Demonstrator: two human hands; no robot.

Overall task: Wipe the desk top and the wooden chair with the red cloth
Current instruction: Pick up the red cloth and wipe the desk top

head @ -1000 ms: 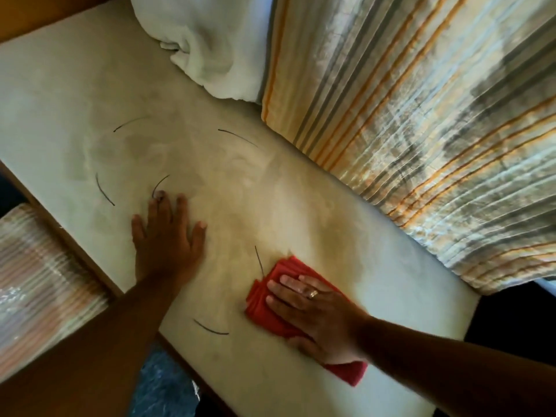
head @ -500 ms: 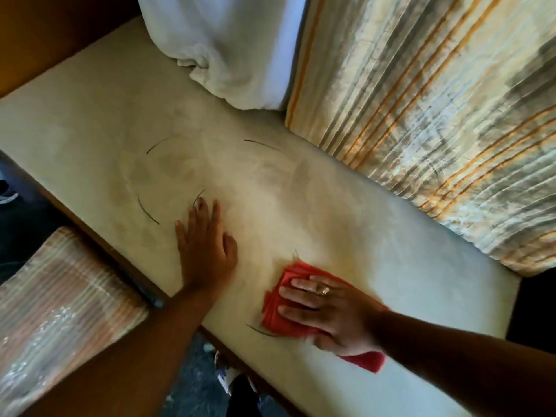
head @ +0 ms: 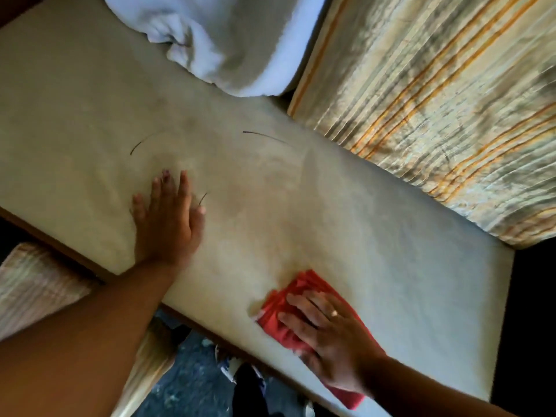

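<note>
The folded red cloth (head: 288,311) lies flat on the pale, dusty desk top (head: 406,281) near its front edge, at about 5 o'clock in view, w/ the right hand (head: 328,335) pressed on it, fingers spread wide and flat, not gripping. The left hand (head: 167,221) rests at about 9 o'clock from the cloth, well apart, palm down and fingers splayed, holding nothing. Step looks like desk wiping, approx. mid-way; next stroke prob. needs steady downward pressure toward the dark arc marks (head: 264,135) at 12 o'clock, chair not yet done.
</note>
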